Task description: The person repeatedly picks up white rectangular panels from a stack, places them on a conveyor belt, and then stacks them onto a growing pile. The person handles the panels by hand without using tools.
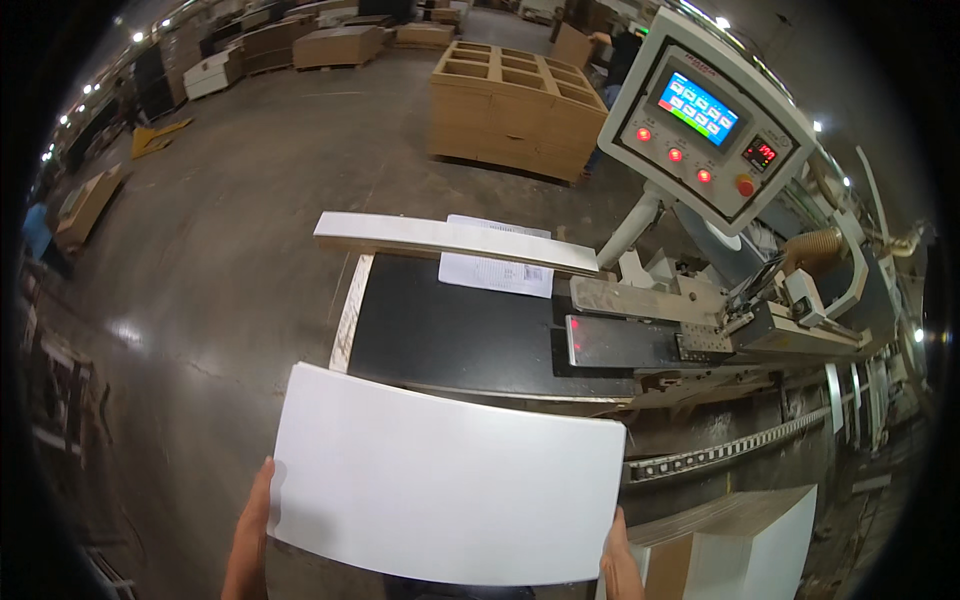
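Observation:
A white rectangular board [445, 480] lies across the front of the view, held level or nearly so between my two hands. My left hand [258, 500] grips its left edge, with the fingers mostly hidden behind the board. On the opposite edge my right hand [619, 555] holds it near the lower right corner, fingers likewise out of sight. Just beyond the board is a black-topped work table [440, 335]. Along the table's far side rests a long white strip of board [440, 234], on top of printed paper sheets [495, 275].
A machine [640, 340] with metal guides stands at the right of the table, its control panel [705, 120] raised on an arm. Below right is a stack of white-faced boards [730, 545]. A wooden cabinet frame [510, 115] stands farther back, near another person [622, 60].

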A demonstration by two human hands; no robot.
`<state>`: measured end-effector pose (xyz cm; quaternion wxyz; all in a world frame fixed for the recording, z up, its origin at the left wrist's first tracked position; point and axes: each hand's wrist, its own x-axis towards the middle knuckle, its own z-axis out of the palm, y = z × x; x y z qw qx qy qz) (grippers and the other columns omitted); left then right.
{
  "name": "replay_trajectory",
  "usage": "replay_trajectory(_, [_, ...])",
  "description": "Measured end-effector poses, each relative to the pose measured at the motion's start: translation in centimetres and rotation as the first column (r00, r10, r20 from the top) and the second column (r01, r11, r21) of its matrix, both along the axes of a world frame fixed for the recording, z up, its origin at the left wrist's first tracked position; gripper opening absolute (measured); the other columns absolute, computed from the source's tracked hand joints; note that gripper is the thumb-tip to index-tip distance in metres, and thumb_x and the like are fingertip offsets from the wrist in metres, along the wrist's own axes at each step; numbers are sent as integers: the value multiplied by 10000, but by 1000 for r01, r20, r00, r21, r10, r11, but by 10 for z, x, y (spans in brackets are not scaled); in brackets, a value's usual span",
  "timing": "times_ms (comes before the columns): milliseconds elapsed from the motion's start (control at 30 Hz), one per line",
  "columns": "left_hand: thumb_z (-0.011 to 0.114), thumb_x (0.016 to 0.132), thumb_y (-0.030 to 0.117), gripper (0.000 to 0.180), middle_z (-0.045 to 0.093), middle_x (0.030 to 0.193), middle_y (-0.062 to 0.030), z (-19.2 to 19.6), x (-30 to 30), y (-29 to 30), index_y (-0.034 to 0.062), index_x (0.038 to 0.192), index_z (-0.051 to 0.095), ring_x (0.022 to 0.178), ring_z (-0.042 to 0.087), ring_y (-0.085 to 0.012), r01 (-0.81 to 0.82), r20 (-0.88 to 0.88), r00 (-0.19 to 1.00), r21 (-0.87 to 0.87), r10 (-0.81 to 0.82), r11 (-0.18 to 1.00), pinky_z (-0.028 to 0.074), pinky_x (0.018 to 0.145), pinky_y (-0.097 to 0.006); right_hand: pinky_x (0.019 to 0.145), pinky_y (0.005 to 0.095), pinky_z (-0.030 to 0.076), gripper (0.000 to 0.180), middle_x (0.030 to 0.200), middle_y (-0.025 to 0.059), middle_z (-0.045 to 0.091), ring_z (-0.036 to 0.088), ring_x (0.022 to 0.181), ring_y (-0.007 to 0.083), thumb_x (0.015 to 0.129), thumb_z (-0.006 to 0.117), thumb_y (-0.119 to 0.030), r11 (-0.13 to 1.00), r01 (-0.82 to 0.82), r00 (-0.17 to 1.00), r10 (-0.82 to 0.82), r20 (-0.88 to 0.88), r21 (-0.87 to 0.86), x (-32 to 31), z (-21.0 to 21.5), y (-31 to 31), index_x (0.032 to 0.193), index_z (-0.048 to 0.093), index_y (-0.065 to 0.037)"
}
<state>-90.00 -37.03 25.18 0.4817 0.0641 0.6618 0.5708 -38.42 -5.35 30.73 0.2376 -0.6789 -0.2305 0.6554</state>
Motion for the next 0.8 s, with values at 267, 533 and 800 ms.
replay_trajectory(267, [354, 989, 664, 822, 511, 1422, -161, 11, -138, 106, 5, 1478, 398, 1258, 539, -278, -60, 86, 995, 50, 55, 997, 465, 1021, -401, 940, 431, 515, 636, 1251, 135, 601, 592, 1153, 279, 1023, 220, -510, 979, -199, 970, 189, -156, -50, -180, -46, 124, 1384, 475, -52])
replay_trajectory(533, [393, 978, 663, 818, 528, 1391, -160, -27, -202, 172, 7, 1466, 409, 1214, 565, -275, 21, 124, 992, 54, -27, 998, 481, 1005, -398, 979, 436, 499, 605, 1317, 104, 579, 569, 1206, 258, 1039, 247, -523, 987, -113, 985, 95, -147, -115, -199, -95, 158, 1430, 444, -105])
replay_trajectory(800, [428, 1017, 553, 712, 549, 1380, -140, -29, -237, 237, -18, 1441, 438, 1244, 541, -255, 35, 261, 961, 200, -87, 979, 465, 1026, -370, 1078, 470, 412, 908, 1473, 192, 466, 483, 1316, 343, 961, 256, -747, 989, -99, 995, 97, -31, -110, -222, -82, 208, 1525, 328, -38])
